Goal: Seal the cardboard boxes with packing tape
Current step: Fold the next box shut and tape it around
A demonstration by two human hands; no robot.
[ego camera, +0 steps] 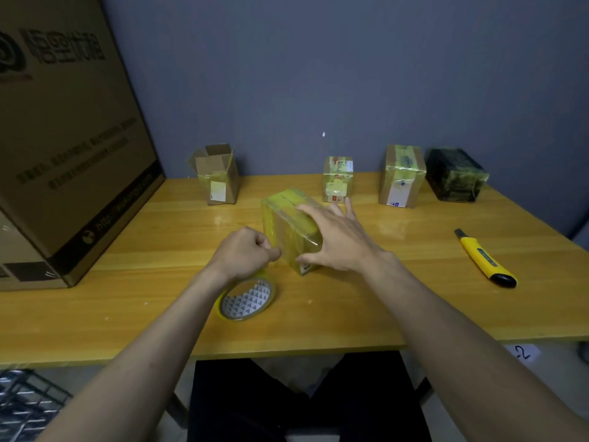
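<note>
A small cardboard box (288,218) wrapped in yellowish clear tape stands tilted in the middle of the wooden table (398,301). My right hand (338,237) lies over its right side, fingers spread across the top and thumb at the lower front corner. My left hand (245,253) is curled at the box's left front edge and pinches a strip of tape against it. The tape roll (247,301) lies flat on the table just under my left wrist. A box with open flaps (218,175) stands at the back left.
Three taped boxes stand along the back: a small one (338,180), a taller one (401,177) and a dark one (454,175). A yellow utility knife (486,260) lies at the right. A large carton (63,138) fills the left end. A wire basket (25,406) sits below.
</note>
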